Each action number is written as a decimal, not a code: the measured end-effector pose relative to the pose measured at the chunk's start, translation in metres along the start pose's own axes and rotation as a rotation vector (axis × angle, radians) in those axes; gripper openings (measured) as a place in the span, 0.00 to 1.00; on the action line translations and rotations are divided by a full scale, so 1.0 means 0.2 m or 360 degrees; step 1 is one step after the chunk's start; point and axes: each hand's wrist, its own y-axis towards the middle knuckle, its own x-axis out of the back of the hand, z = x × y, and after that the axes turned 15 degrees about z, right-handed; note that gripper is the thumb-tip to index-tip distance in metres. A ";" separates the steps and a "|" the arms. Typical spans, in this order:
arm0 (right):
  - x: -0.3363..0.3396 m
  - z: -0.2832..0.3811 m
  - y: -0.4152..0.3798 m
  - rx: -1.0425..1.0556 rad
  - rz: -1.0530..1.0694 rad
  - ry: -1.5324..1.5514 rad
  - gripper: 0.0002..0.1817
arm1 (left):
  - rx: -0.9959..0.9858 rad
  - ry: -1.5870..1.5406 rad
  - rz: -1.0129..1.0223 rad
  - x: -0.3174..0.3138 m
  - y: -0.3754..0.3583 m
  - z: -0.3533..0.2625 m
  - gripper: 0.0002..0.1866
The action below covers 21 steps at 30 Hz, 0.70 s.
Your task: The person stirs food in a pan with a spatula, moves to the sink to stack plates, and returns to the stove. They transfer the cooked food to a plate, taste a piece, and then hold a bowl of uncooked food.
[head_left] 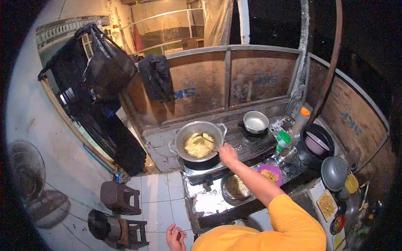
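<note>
Fingers (225, 151) of the right hand (228, 154) are closed on a utensil handle (214, 146) at the rim of the big pot (198, 142).

Its tip lies in the yellow food (198, 144) inside that pot, which stands on the stove (234, 154). The left hand (176, 237) hangs low over the floor, its fingers half curled and holding nothing. A small pot (256, 121) on the back burner holds pale liquid. Near the bench edge, a dark pan (235, 188) and a purple plate (271, 172) both carry yellow food.
</note>
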 end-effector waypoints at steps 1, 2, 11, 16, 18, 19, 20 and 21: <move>-0.01 -0.01 0.01 0.0052 -0.0018 -0.0050 0.08 | -0.0012 0.0016 0.0015 0.01 0.01 0.01 0.17; -0.02 -0.02 0.02 0.0015 -0.0033 -0.0055 0.07 | -0.0022 0.0033 0.0026 0.03 0.01 0.01 0.17; 0.10 -0.23 -0.08 0.0254 -0.0271 -0.0111 0.06 | -0.0087 -0.0005 -0.0010 0.04 0.02 0.10 0.15; 0.05 -0.28 -0.11 0.0187 -0.0248 0.0018 0.06 | -0.0021 0.0082 0.0027 0.01 0.04 0.14 0.16; 0.04 -0.27 -0.16 0.0094 -0.0180 0.0197 0.06 | -0.0032 0.0061 0.0034 0.00 0.05 0.14 0.17; 0.03 -0.28 -0.17 0.0080 -0.0181 0.0197 0.06 | -0.0023 0.0066 0.0044 -0.01 0.07 0.13 0.17; 0.01 -0.30 -0.19 0.0081 -0.0085 0.0275 0.06 | -0.0008 0.0072 0.0054 -0.03 0.08 0.13 0.17; 0.00 -0.32 -0.20 0.0081 0.0009 0.0357 0.07 | 0.0006 0.0082 0.0066 -0.04 0.09 0.12 0.17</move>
